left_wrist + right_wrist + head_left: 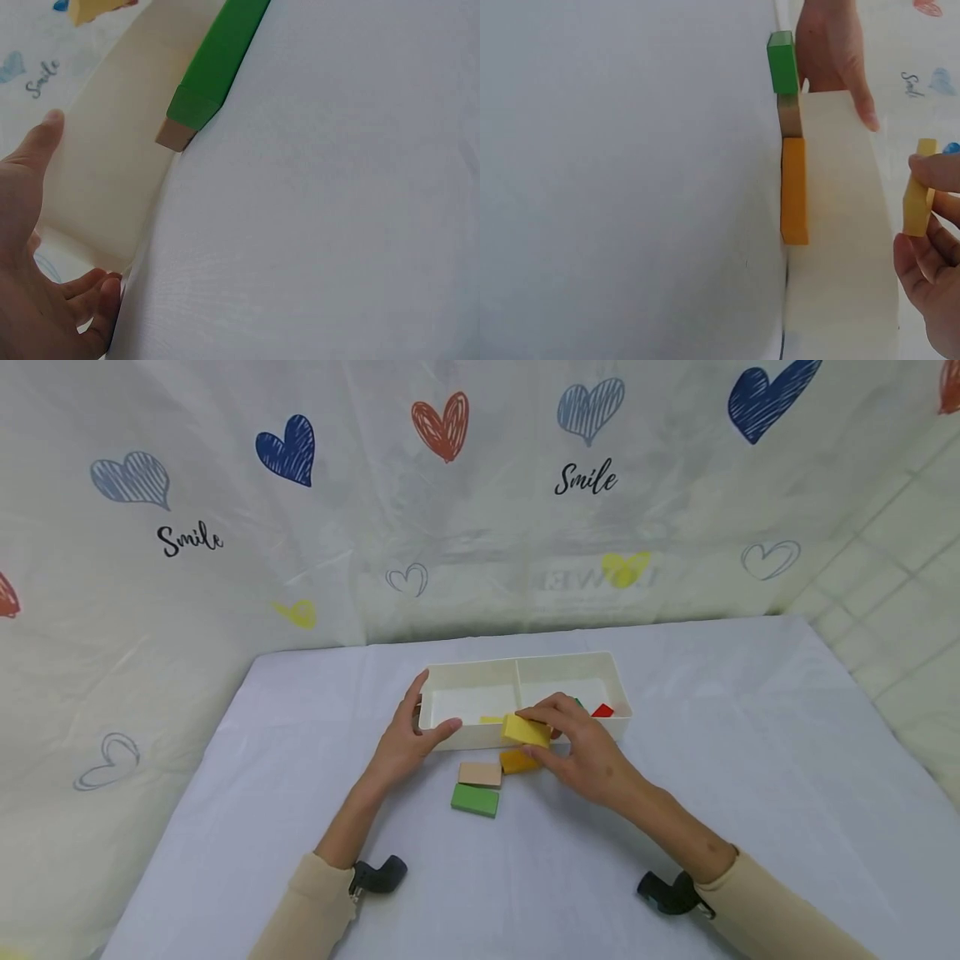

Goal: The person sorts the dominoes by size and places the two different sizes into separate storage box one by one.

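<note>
A white two-compartment box (465,738) stands on the table. My left hand (405,739) holds its left end, the thumb along the front wall and the fingers at the end wall. Between thumb and fingers, my right hand (592,752) pinches a yellow block (524,731), raised just over the box's front wall; the right wrist view shows this yellow block (919,191) apart from the box. In front of the box lie an orange block (517,762), a beige block (480,774) and a green block (475,800). The right hand partly hides the orange one.
Inside the right compartment, a red piece (602,711) and a bit of green (578,702) show. Something yellow (491,720) lies in the left compartment, mostly hidden by the front wall. A white curtain (495,527) printed with hearts hangs behind the table (712,727).
</note>
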`<state>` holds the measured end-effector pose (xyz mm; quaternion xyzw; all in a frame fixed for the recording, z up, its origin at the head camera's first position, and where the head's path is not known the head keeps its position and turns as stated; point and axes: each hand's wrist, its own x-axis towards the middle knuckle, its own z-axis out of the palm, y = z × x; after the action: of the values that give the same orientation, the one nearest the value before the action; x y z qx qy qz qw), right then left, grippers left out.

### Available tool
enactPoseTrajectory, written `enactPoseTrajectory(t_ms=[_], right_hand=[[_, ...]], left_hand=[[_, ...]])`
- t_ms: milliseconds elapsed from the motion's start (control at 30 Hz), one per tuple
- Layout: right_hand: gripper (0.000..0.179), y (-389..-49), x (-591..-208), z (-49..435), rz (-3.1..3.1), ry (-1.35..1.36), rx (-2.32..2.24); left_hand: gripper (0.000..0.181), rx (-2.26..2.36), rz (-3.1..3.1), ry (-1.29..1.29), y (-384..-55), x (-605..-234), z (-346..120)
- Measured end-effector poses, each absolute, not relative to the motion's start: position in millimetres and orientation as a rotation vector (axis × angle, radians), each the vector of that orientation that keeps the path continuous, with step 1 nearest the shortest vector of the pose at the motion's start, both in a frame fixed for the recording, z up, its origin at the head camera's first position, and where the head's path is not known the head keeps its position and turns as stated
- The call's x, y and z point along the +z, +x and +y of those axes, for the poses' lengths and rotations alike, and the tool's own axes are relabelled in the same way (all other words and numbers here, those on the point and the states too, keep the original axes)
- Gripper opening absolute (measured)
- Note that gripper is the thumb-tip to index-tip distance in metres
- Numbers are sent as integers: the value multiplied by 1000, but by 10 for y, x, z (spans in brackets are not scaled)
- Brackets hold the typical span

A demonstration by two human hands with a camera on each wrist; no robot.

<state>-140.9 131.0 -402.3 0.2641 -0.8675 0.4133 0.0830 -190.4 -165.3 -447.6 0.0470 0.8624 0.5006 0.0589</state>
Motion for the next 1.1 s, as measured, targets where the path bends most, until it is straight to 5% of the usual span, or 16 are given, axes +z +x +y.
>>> enactPoseTrajectory(t_ms=[1100], right_hand=[[44, -1683, -3989, 1153, -2599, 742, 1265]], left_hand=[[96, 1521, 2618, 141, -1902, -4467, -1648]])
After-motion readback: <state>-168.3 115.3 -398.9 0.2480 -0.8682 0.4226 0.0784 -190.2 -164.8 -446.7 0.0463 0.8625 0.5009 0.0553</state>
